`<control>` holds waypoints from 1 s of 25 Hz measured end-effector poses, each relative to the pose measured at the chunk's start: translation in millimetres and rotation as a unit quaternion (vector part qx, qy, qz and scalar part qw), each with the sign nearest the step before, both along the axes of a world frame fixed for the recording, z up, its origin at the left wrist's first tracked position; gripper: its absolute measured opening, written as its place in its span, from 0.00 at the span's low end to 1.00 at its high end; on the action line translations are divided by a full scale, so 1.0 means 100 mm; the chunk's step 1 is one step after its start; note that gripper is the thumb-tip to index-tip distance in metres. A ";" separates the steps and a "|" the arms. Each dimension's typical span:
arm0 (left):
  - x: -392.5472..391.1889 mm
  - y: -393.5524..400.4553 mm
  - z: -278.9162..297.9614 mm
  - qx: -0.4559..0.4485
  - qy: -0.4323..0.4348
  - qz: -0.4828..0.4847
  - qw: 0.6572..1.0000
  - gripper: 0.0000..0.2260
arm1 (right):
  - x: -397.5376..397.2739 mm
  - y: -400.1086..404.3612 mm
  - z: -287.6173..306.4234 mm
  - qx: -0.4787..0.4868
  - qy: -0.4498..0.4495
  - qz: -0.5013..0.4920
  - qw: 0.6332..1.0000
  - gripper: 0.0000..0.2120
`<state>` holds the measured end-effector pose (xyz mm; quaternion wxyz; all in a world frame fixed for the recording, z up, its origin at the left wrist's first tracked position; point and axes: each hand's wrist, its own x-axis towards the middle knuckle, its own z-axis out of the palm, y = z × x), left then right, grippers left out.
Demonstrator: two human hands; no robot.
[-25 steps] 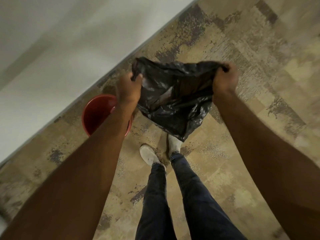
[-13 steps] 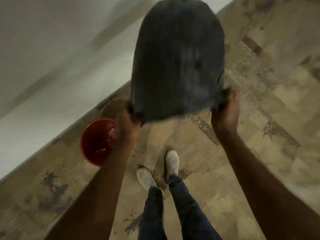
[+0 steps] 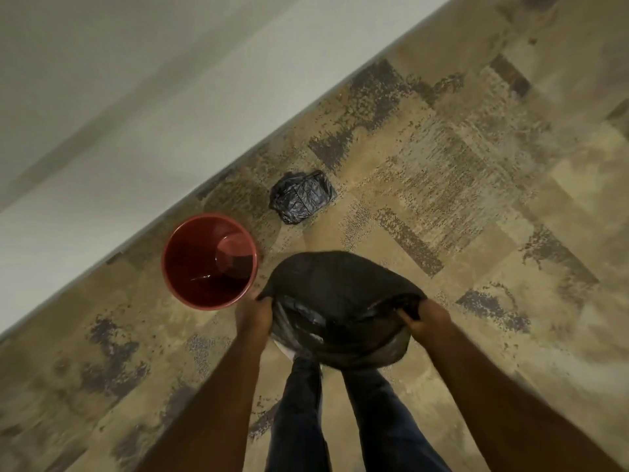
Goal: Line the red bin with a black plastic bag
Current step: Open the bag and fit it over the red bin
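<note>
There is one red bin (image 3: pixel 209 261) and it stands upright on the patterned carpet floor (image 3: pixel 476 199), close to the pale wall (image 3: pixel 119 97). The bin is open at the top and no bag is inside it; the inside looks bare red, with a small bright reflection low on the inner wall. I count two black plastic items. The first is the black plastic bag (image 3: pixel 340 301), which the person holds in the air in front of the body, puffed out like a dome and a little blurred. It hangs to the right of the bin, just beside its rim but not over its opening. The left hand (image 3: pixel 254 316) is closed on the left edge of the bag's mouth, and the right hand (image 3: pixel 429 316) is closed on the right edge, with the thumb pressed onto the plastic. Both arms reach forward from the bottom of the view. The second item is a crumpled black bundle (image 3: pixel 302 196), which lies on the floor further away, apart from the bin and not touched by any hand. Under the held bag there are two legs in dark jeans (image 3: pixel 299 413), and the bag hides most of the shoes.
</note>
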<state>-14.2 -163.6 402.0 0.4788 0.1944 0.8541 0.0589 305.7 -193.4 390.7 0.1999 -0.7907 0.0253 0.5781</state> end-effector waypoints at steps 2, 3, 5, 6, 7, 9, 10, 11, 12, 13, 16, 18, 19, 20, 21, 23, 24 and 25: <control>0.01 0.42 0.10 0.061 0.012 -0.010 0.998 0.13 | -0.09 0.39 0.08 0.024 -0.006 -0.054 0.998 0.14; 0.02 0.64 0.16 0.095 0.027 -0.014 0.995 0.13 | -0.15 0.62 0.18 0.029 -0.051 -0.066 0.996 0.12; 0.03 1.03 0.35 0.158 0.044 0.012 0.986 0.14 | -0.23 1.07 0.32 0.057 -0.126 -0.071 0.988 0.14; 0.02 1.19 0.46 0.191 0.054 0.034 0.980 0.14 | -0.26 1.27 0.41 0.096 -0.154 -0.037 0.983 0.13; 0.00 1.34 0.57 0.231 0.070 0.049 0.969 0.15 | -0.29 1.43 0.51 0.137 -0.178 -0.001 0.975 0.12; -0.08 1.56 0.81 0.332 0.123 0.057 0.933 0.17 | -0.34 1.66 0.76 0.228 -0.198 0.029 0.953 0.11; -0.11 1.62 0.91 0.381 0.151 0.054 0.911 0.17 | -0.33 1.73 0.87 0.272 -0.211 0.031 0.938 0.11; -0.16 1.62 1.01 0.416 0.169 0.054 0.892 0.17 | -0.36 1.76 0.97 0.317 -0.222 0.033 0.922 0.10; -0.22 1.58 1.09 0.437 0.167 0.057 0.882 0.18 | -0.42 1.75 1.04 0.356 -0.226 0.037 0.906 0.09; -0.28 1.48 1.09 0.438 0.154 0.052 0.884 0.19 | -0.47 1.69 1.06 0.381 -0.223 0.044 0.896 0.08; -0.48 0.91 0.86 0.367 0.127 -0.004 0.921 0.18 | -0.67 1.32 0.96 0.383 -0.172 0.068 0.905 0.08; -0.66 0.46 0.63 0.323 0.097 -0.031 0.941 0.15 | -0.87 1.02 0.81 0.358 -0.160 0.067 0.917 0.08; -0.74 0.28 0.53 0.301 0.092 -0.035 0.949 0.14 | -0.95 0.91 0.75 0.343 -0.159 0.062 0.924 0.07; -0.83 0.12 0.45 0.283 0.089 -0.031 0.955 0.13 | -1.05 0.83 0.70 0.330 -0.153 0.054 0.930 0.07; -0.94 -0.03 0.38 0.267 0.082 -0.020 0.960 0.13 | -1.17 0.76 0.67 0.325 -0.139 0.047 0.934 0.07; -1.12 -0.23 0.28 0.211 -0.003 0.050 0.976 0.11 | -1.38 0.69 0.67 0.319 -0.133 0.049 0.937 0.07; -1.20 -0.30 0.25 0.165 -0.081 0.119 0.976 0.11 | -1.49 0.66 0.69 0.318 -0.136 0.060 0.936 0.08; -1.29 -0.38 0.25 0.122 -0.167 0.198 0.958 0.11 | -1.63 0.64 0.71 0.316 -0.135 0.069 0.936 0.10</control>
